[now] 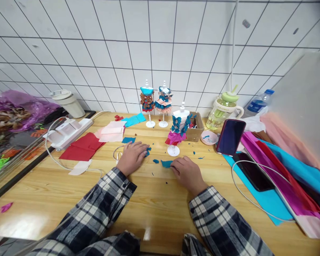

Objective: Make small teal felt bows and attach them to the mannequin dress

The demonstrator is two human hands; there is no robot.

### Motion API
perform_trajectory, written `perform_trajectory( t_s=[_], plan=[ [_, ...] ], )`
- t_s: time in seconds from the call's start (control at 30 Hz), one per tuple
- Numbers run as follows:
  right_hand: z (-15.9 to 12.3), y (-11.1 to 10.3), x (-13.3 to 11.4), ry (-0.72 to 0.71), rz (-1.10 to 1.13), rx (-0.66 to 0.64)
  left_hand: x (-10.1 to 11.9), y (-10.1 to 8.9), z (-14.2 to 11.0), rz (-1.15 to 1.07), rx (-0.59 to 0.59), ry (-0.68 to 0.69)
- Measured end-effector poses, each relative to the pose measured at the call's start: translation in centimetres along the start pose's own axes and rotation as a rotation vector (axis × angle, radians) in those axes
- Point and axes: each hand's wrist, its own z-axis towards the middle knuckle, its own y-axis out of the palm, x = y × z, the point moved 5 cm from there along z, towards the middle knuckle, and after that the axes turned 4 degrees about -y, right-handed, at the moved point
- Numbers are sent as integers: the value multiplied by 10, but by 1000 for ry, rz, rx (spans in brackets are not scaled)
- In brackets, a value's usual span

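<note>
My right hand (188,173) is closed, its fingertips on one end of a small dark-blue strip (166,163) of crepe-like paper or cloth. My left hand (133,157) lies low on the table, fingers stretched out, touching dark-blue scraps (148,152) that its fingertips partly cover. Between the hands sits a small loose blue piece (156,161). Just beyond stands a white mini dress form (181,114) on a round base, dressed in a blue bow-trimmed top and a magenta and red skirt. Two more dressed forms, one in brown and blue (147,101), the other in blue and peach (163,101), stand behind.
Left are a red sheet (82,146), pale pink sheets (111,131), a power strip (72,133) and a white cup (68,103). Right are a cardboard box (196,131), a pink dish (209,137), a propped phone (230,137), a green-lidded jug (224,111), a looping cable and coloured sheets (272,202).
</note>
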Motion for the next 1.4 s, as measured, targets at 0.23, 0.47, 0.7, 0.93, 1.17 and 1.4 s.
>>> perform_trajectory(
  t_s=[0.23, 0.47, 0.7, 0.93, 1.17, 1.4],
  plan=[
    [0, 6, 5, 39, 104, -55, -64, -35, -17, 145, -2, -427],
    [4, 14, 5, 37, 49, -138, -66, -35, -23, 193, -153, -546],
    [1, 7, 15, 136, 72, -49, -71, -19, -21, 227, -171, -515],
    [-1, -2, 20, 165, 34, 73, -63, -51, -28, -260, 561, -482],
    [-1, -8, -3, 67, 179, 266, 7, -10, -37, -1003, 459, -227],
    [0, -10, -22, -33, 204, 268, 45, 22, -39, -1463, 26, -211]
  ],
)
